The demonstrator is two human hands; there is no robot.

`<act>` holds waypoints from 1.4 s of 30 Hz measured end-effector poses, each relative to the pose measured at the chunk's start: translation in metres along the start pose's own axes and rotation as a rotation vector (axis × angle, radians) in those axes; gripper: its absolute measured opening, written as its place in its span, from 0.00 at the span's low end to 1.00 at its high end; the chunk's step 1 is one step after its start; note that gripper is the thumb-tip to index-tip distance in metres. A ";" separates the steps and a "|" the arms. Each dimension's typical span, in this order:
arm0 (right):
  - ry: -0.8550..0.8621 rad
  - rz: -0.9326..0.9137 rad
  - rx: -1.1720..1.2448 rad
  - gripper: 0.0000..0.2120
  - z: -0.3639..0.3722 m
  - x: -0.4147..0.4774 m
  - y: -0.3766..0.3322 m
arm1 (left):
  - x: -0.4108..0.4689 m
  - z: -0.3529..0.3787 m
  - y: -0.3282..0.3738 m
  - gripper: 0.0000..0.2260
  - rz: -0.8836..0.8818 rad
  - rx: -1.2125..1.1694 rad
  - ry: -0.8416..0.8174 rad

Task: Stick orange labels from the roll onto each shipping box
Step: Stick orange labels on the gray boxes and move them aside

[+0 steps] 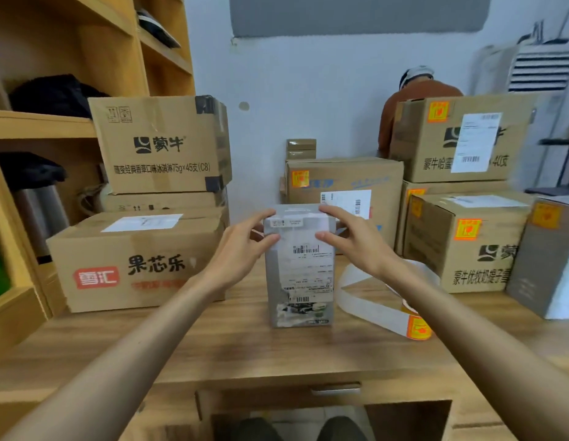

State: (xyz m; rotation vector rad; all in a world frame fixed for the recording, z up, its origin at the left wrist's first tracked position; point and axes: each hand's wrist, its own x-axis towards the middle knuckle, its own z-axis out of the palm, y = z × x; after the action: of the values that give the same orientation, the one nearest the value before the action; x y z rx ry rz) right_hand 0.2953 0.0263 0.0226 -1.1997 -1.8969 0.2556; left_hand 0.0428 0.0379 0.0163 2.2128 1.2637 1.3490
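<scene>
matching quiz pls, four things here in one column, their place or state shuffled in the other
1 grey box
2 label roll
3 red-logo carton
4 top right carton

A lies on the desk beside the grey box
B held by left hand and right hand
C orange label on its front
D white slip on top, far left

Pairs: 1-B, 2-A, 3-D, 4-C

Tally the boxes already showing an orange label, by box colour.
Brown boxes: 4
Grey boxes: 1
Total: 5
The held grey box shows none.
</scene>
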 end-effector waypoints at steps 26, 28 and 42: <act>-0.182 0.211 -0.382 0.07 -0.075 -0.072 0.072 | -0.039 0.109 0.046 0.09 0.354 0.221 -0.196; -0.238 0.270 -0.420 0.06 -0.083 -0.086 0.087 | -0.040 0.146 0.050 0.11 0.290 0.193 -0.319; -0.169 0.272 -0.292 0.07 -0.073 -0.137 0.132 | -0.040 0.234 0.046 0.02 0.070 -0.115 -0.477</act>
State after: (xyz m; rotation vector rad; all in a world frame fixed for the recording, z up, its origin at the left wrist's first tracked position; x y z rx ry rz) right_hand 0.4587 -0.0354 -0.0824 -1.6837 -1.9598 0.2370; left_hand 0.2513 0.0276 -0.1054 2.3224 0.9180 0.8137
